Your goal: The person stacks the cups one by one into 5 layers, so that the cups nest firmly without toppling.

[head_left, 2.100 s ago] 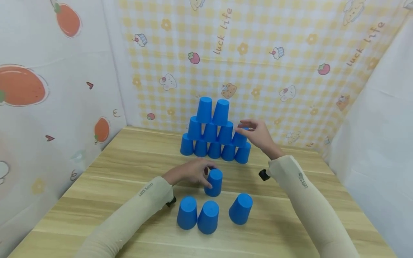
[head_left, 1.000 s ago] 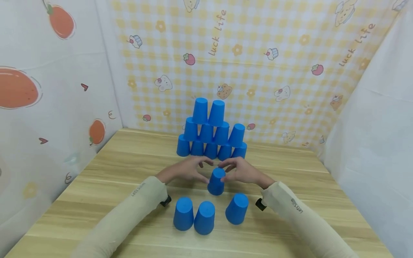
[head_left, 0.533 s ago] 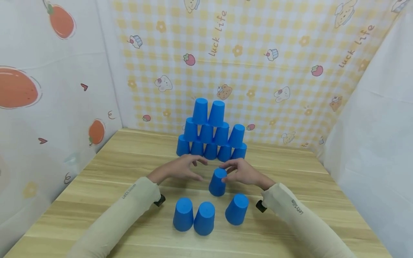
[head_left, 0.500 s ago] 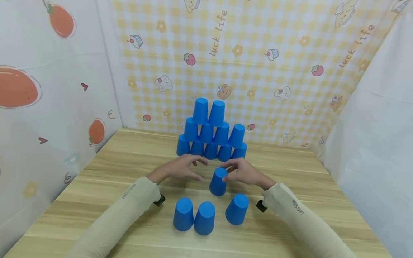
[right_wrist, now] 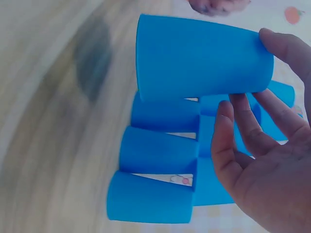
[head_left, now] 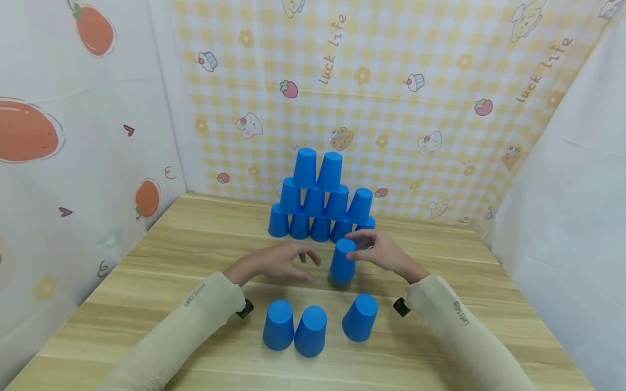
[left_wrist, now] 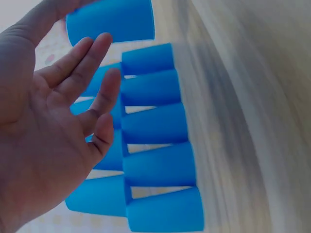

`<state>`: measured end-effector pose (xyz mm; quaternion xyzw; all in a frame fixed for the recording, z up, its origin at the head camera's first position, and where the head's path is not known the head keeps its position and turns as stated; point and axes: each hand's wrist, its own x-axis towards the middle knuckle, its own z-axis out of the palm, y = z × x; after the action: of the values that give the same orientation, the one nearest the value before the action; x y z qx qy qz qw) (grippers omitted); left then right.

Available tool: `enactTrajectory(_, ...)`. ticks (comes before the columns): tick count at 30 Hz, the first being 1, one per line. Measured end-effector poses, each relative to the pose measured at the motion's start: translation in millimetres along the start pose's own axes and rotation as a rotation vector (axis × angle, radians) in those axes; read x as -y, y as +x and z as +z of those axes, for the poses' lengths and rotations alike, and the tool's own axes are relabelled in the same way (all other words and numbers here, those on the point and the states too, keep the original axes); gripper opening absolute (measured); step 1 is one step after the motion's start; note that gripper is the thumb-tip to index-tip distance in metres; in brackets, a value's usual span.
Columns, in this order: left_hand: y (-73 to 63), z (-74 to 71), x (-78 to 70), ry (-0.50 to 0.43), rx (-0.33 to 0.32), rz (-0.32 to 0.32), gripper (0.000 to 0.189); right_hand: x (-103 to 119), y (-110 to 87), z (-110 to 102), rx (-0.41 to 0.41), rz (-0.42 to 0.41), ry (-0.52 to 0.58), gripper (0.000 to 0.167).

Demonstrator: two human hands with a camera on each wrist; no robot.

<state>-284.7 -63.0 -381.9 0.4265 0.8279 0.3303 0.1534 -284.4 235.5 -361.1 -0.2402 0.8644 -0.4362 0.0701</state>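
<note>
My right hand [head_left: 383,252] pinches a blue plastic cup [head_left: 342,262] near its closed top, thumb on one side and fingers on the other. In the right wrist view that cup [right_wrist: 204,58] hangs mouth-down above the table, its shadow on the wood. My left hand [head_left: 281,260] is to the left of it with fingers spread loosely and holds nothing. Behind both hands rises a pyramid of upside-down blue cups [head_left: 314,202]: a bottom row and a second row of several each, then two on top. The left wrist view shows the left palm [left_wrist: 48,126] before these rows.
Nearer the front, two upside-down blue cups [head_left: 279,326] stand side by side, and another cup [head_left: 360,319] stands apart to their right. The wooden table [head_left: 146,282] meets a checked cloth backdrop [head_left: 391,114] behind the pyramid. White cloth walls flank both sides.
My left hand, earlier at the cup, has let go and drawn left. The right hand came down from the pyramid, took the cup and lifted it up and toward the pyramid.
</note>
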Motion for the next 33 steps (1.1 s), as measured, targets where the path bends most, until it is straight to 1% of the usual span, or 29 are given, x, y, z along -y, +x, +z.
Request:
enactTrajectory(2, -0.8, 1.0, -5.3, 0.006, 0.025, 0.007, 0.041, 3, 0.4, -4, -0.034, 0.012, 0.005, 0.047)
enactTrajectory(4, -1.4, 2.0, -10.8, 0.004, 0.055, 0.031, 0.038, 7, 1.3, -7, -0.073, 0.023, 0.014, 0.048)
enactTrajectory(10, -3.1, 6.1, -27.6, -0.057, 0.144, 0.105, 0.038, 13, 4.6, -17, -0.158, 0.085, 0.039, 0.049)
enactTrajectory(14, -4.8, 9.2, -37.0, -0.058, 0.221, 0.143, 0.042, 16, 7.1, -24, -0.209, 0.075, 0.079, 0.047)
enactTrajectory(18, -7.6, 11.2, -43.8, -0.025, 0.306, 0.156, 0.049, 25, 9.4, -32, -0.260, 0.074, 0.122, 0.048)
enactTrajectory(20, -9.3, 11.6, -46.6, -0.010, 0.342, 0.150, 0.053, 31, 10.8, -36, -0.283, 0.084, 0.130, 0.051)
enactTrajectory(25, -11.2, 13.5, -48.8, 0.040, 0.386, 0.152, 0.057, 42, 16.0, -44, -0.350, 0.072, 0.138, 0.054)
enactTrajectory(33, -12.5, 17.1, -50.0, 0.108, 0.383, 0.146, 0.049, 57, 31.5, -54, -0.483, 0.103, 0.169, 0.057)
